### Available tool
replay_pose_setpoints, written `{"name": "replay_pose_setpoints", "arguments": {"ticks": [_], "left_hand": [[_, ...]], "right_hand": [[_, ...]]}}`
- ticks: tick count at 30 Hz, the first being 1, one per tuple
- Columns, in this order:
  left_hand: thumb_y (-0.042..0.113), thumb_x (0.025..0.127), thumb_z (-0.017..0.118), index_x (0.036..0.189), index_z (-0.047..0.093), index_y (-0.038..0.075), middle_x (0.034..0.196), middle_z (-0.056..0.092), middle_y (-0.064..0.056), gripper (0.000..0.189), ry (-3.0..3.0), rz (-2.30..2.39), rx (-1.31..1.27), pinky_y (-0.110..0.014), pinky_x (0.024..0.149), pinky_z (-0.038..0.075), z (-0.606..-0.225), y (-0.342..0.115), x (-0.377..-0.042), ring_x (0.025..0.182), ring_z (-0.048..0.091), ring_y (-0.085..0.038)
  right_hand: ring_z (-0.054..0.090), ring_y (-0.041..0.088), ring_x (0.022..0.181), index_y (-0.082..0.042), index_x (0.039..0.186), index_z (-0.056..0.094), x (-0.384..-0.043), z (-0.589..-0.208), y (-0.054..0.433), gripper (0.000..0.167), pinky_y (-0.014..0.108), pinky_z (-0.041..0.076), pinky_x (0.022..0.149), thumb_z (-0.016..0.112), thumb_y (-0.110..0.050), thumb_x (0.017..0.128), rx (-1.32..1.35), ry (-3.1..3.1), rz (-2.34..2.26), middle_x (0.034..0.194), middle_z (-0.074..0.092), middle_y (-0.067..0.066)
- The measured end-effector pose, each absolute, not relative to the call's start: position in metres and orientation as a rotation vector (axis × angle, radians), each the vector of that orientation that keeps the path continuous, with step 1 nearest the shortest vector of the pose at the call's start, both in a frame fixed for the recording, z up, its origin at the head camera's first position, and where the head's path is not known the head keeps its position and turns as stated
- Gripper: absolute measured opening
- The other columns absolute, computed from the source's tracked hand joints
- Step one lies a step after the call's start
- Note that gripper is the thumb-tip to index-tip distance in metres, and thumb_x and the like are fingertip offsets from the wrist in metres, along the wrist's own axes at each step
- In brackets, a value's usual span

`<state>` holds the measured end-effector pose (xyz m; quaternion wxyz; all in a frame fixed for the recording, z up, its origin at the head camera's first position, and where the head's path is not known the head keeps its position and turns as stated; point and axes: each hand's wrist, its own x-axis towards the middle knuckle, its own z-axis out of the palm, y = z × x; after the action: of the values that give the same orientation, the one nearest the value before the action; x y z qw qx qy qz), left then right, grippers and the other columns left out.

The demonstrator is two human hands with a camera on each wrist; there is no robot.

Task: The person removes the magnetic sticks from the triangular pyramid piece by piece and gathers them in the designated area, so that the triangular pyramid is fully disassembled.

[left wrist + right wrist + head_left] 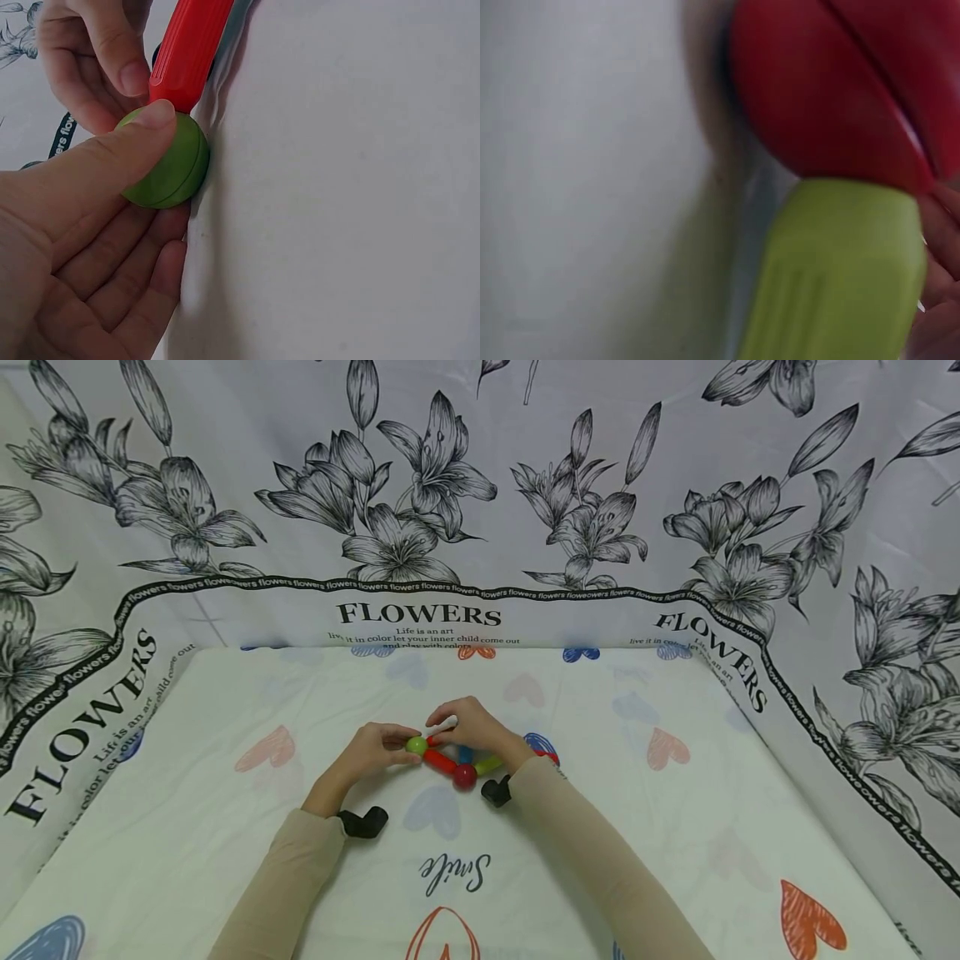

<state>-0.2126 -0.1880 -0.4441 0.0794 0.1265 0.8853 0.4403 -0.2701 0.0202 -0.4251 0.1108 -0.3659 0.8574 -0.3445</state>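
In the head view, my left hand holds a green ball of a toy ball-and-rod construction; the left wrist view shows the thumb pressed on this ball and the fingers under it. A red rod runs from it to a red ball, where a yellow-green rod joins. Behind them lies a blue rod, partly covered by my right hand. That hand pinches a white rod close to the green ball. In the right wrist view, the red ball hides most of the fingers.
Beyond my right wrist a red piece shows in part. Black wrist cameras sit under both wrists. A white cloth with printed hearts covers the table, and a flower-print curtain stands behind and at the sides.
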Motion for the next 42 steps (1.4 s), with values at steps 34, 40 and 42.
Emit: {"name": "replay_pose_setpoints", "arguments": {"ticks": [34,40,42], "left_hand": [[0.020,0.080,0.078,0.117,0.068,0.001,0.117,0.070,-0.020,0.042,2.662,1.328,0.347,-0.044,0.095,0.055,-0.4462,-0.1875,-0.2122,0.106,0.069,-0.032],[0.019,0.080,0.078,0.117,0.068,0.001,0.119,0.069,-0.020,0.042,2.658,1.333,0.335,-0.042,0.095,0.055,-0.4483,-0.1875,-0.2126,0.108,0.068,-0.032],[0.020,0.081,0.078,0.117,0.068,0.001,0.119,0.069,-0.019,0.042,2.663,1.322,0.340,-0.042,0.095,0.055,-0.4482,-0.1874,-0.2124,0.108,0.068,-0.032]], "right_hand": [[0.066,0.020,0.101,-0.006,0.103,0.075,-0.2772,-0.4350,0.0173,0.017,0.028,0.055,0.094,0.070,-0.013,0.088,-0.924,2.567,-1.002,0.103,0.076,0.008],[0.066,0.020,0.101,-0.007,0.103,0.075,-0.2768,-0.4333,0.0161,0.018,0.030,0.055,0.094,0.070,-0.014,0.088,-0.872,2.576,-0.966,0.103,0.076,0.007],[0.066,0.021,0.103,-0.007,0.105,0.074,-0.2750,-0.4320,0.0160,0.019,0.031,0.055,0.095,0.070,-0.015,0.087,-0.855,2.570,-0.983,0.104,0.076,0.008]]}}
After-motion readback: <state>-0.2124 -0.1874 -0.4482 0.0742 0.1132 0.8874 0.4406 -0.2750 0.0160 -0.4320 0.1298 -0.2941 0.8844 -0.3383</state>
